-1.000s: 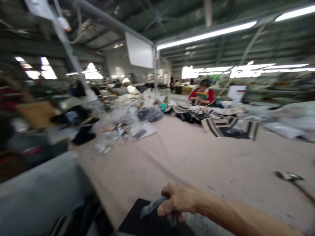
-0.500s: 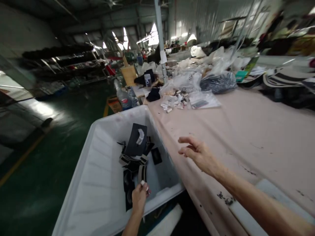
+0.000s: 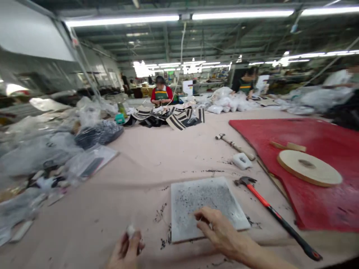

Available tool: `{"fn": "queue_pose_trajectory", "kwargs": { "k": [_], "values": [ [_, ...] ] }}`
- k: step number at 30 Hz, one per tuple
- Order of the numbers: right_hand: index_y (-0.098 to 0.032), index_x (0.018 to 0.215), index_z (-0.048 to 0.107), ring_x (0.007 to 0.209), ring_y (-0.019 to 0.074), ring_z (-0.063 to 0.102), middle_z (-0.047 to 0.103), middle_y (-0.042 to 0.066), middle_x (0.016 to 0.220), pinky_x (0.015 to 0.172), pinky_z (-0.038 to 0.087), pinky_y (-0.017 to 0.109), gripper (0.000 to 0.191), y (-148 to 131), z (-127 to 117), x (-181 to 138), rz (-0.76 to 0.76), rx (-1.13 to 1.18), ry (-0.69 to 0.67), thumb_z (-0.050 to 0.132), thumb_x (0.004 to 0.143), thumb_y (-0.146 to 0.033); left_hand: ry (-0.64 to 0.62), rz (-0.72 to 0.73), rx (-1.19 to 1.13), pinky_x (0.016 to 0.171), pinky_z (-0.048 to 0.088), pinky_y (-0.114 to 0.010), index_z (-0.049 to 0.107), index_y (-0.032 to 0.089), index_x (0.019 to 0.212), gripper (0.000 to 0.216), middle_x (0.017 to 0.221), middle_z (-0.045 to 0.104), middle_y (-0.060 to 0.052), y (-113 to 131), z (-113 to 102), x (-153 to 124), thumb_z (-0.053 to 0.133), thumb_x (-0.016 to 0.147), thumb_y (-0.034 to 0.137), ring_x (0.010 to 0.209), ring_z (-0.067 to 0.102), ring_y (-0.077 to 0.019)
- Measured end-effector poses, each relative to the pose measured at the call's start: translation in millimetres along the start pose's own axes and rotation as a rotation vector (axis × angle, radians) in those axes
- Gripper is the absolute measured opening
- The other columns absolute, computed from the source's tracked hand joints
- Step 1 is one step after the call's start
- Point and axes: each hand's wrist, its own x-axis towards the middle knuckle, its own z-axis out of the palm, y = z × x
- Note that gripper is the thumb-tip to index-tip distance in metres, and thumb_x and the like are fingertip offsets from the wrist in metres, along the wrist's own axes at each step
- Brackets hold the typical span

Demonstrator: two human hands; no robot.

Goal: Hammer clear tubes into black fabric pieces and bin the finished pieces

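My left hand [image 3: 126, 249] is over the near part of the pink-covered table, fingers closed round a small white piece [image 3: 130, 229]; its kind is too blurred to tell. Over the near part of a speckled white board [image 3: 202, 190] hovers my right hand [image 3: 214, 228], its fingers bent and apart with nothing between them. Black bits are scattered on the board and around it. A claw hammer [image 3: 266, 203] with a red and black handle lies just right of the board. Beyond it are a smaller hammer [image 3: 234, 145] and a white block with a hole [image 3: 242, 161].
On the right, a red sheet [image 3: 316, 209] carries a large roll of pale tape [image 3: 316, 170]. Plastic bags [image 3: 36, 149] crowd the left side. Striped black-and-cream pieces [image 3: 179, 117] lie at the far edge, with a person in red [image 3: 168, 93] behind them.
My view has swung right, from the white bin to the table with the board and hammers. My left hand has left the bin, still gripping the white piece. My right hand is now over the board.
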Motion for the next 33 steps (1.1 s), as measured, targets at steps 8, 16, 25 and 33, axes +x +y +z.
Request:
{"fn": "queue_pose_trajectory", "kwargs": {
  "k": [8, 16, 25, 33],
  "values": [
    [-0.019, 0.108, 0.065, 0.095, 0.0204, 0.061, 0.067, 0.007, 0.102, 0.086, 0.046, 0.035, 0.036, 24, -68, -90, 0.293, 0.055, 0.353, 0.044, 0.098, -0.047, -0.490, 0.717, 0.492, 0.090, 0.052, -0.040, 0.069, 0.010, 0.118, 0.050, 0.107, 0.074, -0.017, 163, 208, 6, 0.057, 0.086, 0.045, 0.101, 0.070, -0.0315],
    [-0.021, 0.114, 0.066, 0.107, 0.0247, 0.062, 0.067, 0.008, 0.113, 0.096, 0.047, 0.038, 0.053, 59, -108, -157, 0.563, 0.032, 0.616, 0.046, 0.093, -0.065, -0.694, 0.995, 0.811, 0.094, 0.047, -0.040, 0.069, 0.015, 0.123, 0.043, 0.119, 0.072, -0.016, 181, 292, -36, 0.054, 0.090, 0.038, 0.115, 0.065, -0.0331],
    [-0.010, 0.123, 0.062, 0.106, 0.0318, 0.057, 0.058, 0.016, 0.115, 0.095, 0.046, 0.047, 0.033, 154, -102, -135, 0.751, -0.647, 0.413, 0.057, 0.093, -0.024, -0.824, 0.894, 0.664, 0.091, 0.045, -0.038, 0.070, 0.008, 0.117, 0.045, 0.112, 0.073, -0.020, 166, 366, -123, 0.059, 0.087, 0.040, 0.110, 0.066, -0.0324],
    [-0.014, 0.115, 0.062, 0.090, 0.0270, 0.066, 0.060, 0.012, 0.104, 0.078, 0.052, 0.039, 0.028, 160, -96, -115, 0.788, -0.685, 0.341, 0.040, 0.103, -0.027, -0.960, 0.894, 0.659, 0.089, 0.047, -0.035, 0.074, 0.011, 0.104, 0.038, 0.108, 0.075, -0.017, 150, 394, -166, 0.051, 0.093, 0.038, 0.103, 0.068, -0.0274]
  ]
}}
